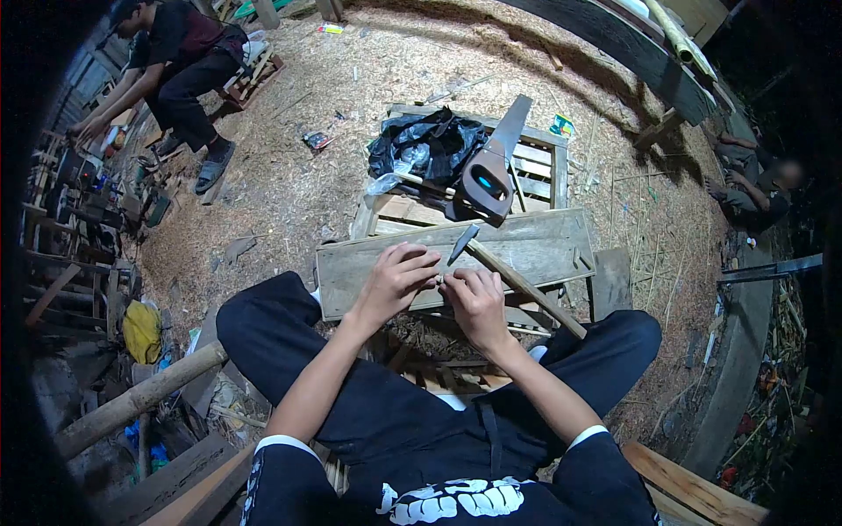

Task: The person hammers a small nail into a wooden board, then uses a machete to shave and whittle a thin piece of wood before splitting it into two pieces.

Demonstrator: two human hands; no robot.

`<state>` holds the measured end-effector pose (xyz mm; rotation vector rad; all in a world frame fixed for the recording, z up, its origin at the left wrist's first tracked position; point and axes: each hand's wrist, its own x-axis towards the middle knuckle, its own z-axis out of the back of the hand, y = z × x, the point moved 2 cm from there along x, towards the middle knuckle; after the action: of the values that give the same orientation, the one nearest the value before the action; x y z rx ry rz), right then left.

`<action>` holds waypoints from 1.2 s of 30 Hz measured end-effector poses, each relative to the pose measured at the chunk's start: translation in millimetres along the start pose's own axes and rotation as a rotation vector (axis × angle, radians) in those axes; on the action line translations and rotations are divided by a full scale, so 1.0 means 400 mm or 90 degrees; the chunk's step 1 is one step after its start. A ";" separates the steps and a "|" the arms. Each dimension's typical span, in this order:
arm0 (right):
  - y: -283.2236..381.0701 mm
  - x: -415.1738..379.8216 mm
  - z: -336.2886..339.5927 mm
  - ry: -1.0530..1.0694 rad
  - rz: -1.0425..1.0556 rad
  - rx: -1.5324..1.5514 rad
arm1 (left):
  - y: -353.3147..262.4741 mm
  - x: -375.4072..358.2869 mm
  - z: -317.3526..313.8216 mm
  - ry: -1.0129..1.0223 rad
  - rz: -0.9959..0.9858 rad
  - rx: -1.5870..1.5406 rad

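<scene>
Both hands meet over a weathered wooden board (pixel 517 250) in front of me. My left hand (pixel 397 282) has its fingers bent, with thumb and fingertips pinched towards the right hand. My right hand (pixel 476 307) is closed, its thumb and index finger together at the same spot. A tiny pale piece shows between the fingertips, too small to name. A hammer (pixel 528 290) lies just beyond the right hand, its head on the board and its wooden handle slanting down to my right knee.
Behind the board, a slatted wooden pallet (pixel 560 175) carries a handsaw (pixel 496 167) and a black plastic bag (pixel 438 140). One person (pixel 189 74) sits working at the upper left; another person (pixel 754 188) sits at the far right. A bamboo pole (pixel 145 394) lies at my left.
</scene>
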<state>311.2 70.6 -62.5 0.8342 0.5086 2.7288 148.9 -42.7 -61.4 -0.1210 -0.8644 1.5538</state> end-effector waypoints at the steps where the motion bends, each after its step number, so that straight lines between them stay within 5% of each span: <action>1: -0.002 -0.004 -0.005 0.002 -0.001 0.001 | 0.001 -0.003 -0.002 0.001 0.002 -0.001; 36: -0.010 -0.015 -0.025 -0.040 0.075 -0.098 | -0.006 -0.022 -0.038 -0.078 -0.081 0.199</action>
<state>310.8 69.7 -74.9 0.9343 0.2388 2.7934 160.9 -43.8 -74.5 0.2518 -0.6999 1.5681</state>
